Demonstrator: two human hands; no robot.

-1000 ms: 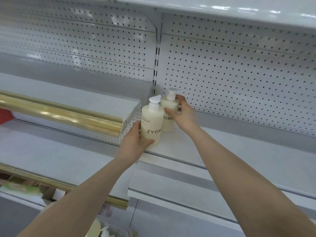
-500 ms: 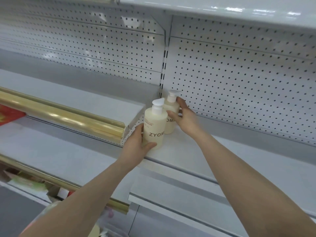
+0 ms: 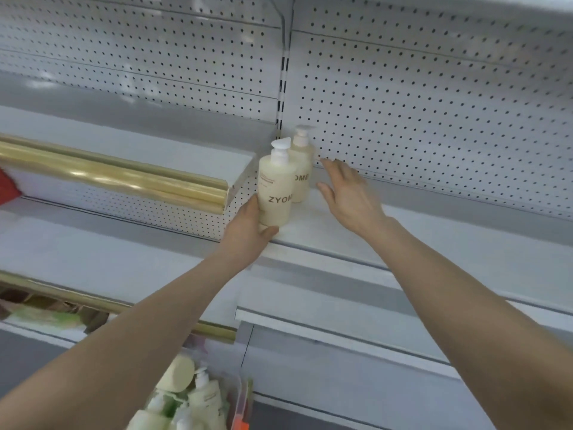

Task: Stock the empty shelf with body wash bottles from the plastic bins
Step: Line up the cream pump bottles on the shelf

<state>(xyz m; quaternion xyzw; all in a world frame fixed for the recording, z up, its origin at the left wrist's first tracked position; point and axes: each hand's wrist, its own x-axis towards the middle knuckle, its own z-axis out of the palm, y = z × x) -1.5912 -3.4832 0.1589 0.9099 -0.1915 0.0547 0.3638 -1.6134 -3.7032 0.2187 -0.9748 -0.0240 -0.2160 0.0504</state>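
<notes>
Two cream pump bottles stand at the left end of the white shelf (image 3: 418, 240), one behind the other. My left hand (image 3: 248, 226) wraps the base of the front bottle (image 3: 276, 187), which reads "ZYOM". The rear bottle (image 3: 302, 169) stands upright against the pegboard wall. My right hand (image 3: 347, 193) hovers just right of it with fingers spread, holding nothing and clear of the bottle.
A plastic bin (image 3: 192, 401) with several more cream bottles sits below at the bottom edge. To the left runs a neighbouring shelf with a gold front rail (image 3: 124, 178). A lower white shelf (image 3: 341, 324) juts out under my arms.
My right hand has let go of the rear bottle and drawn back to the right with fingers spread. My left hand still holds the front bottle. The view has tilted down, showing the bin.
</notes>
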